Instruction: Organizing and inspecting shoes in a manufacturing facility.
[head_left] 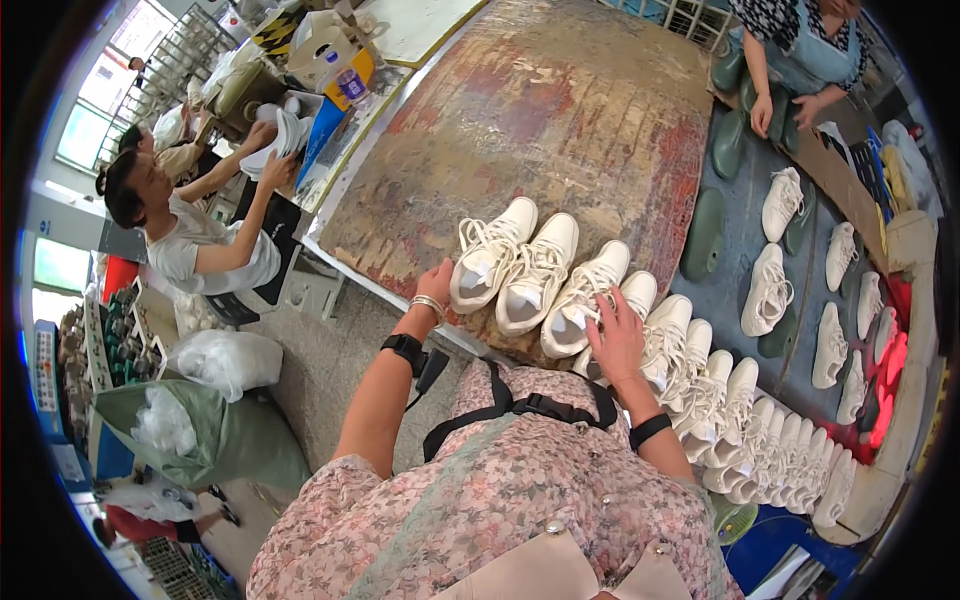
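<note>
Cream-white lace-up sneakers [540, 270], chunky soles, all lined up side by side along the near edge of the worn bench [540, 110]. Left hand [436, 282] cups the heel of the end one, fingers curled round it. Right hand [617, 335] lies flat on another, fingers [607, 305] spread over the laces.

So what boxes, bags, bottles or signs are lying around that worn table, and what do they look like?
Cardboard boxes: far left corner of the worn table, pale and brown, one with a yellow side.
Plastic bottle: beside the boxes, clear with a blue label.
Green sack: on the floor at left, open, stuffed with white plastic.
White plastic bag: on the floor just above the sack, bulging.
No signs or screens are clear enough to tell.
</note>
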